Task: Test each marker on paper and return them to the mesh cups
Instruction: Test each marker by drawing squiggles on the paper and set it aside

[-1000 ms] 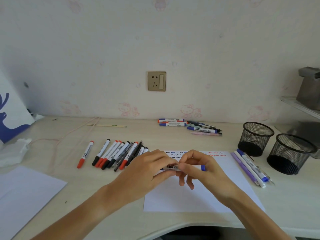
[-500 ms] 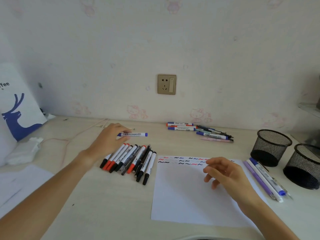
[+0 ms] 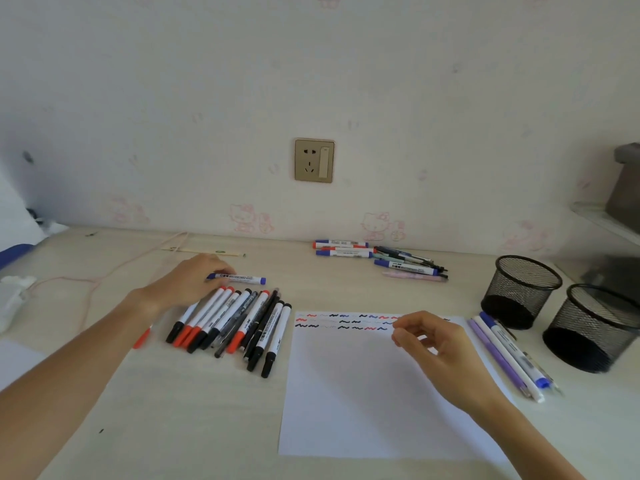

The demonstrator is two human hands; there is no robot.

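Left hand (image 3: 188, 284) pinches blue-capped marker (image 3: 239, 279) at barrel end, long axis left–right, just behind marker row (image 3: 228, 323). Right hand (image 3: 438, 344) loosely curled, empty, over paper (image 3: 346, 393). Mesh cups (image 3: 523, 289) far right, nearer right hand.

marker (image 3: 239, 279) label print blurred, nothing legible
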